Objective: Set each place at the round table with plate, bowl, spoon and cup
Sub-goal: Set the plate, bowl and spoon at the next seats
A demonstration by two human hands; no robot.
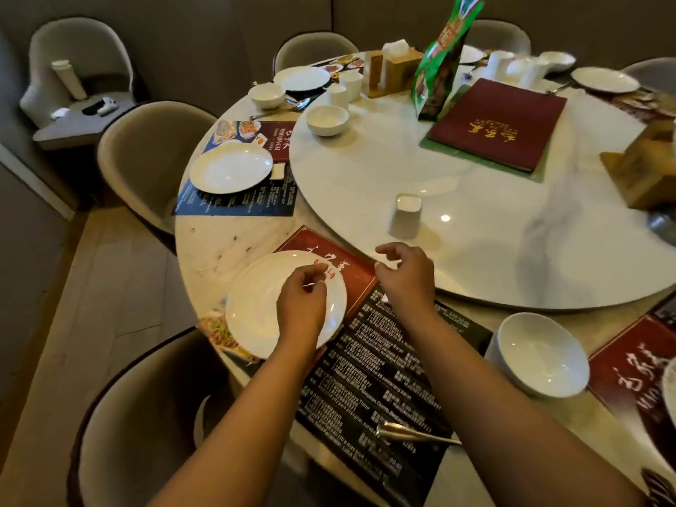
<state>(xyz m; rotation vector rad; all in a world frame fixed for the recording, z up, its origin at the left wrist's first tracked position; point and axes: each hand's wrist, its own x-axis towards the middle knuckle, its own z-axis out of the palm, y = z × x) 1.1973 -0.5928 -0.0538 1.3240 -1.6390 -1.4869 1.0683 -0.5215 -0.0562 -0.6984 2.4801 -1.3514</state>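
Over plate (256, 309), curled left hand (300, 300).

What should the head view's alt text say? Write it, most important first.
Two bare hands hover over a place setting at a round table: the left hand pinches something thin above a white plate, the right hand has loosely curled fingers. A bowl sits to the right, a spoon on the placemat, a cup on the turntable.
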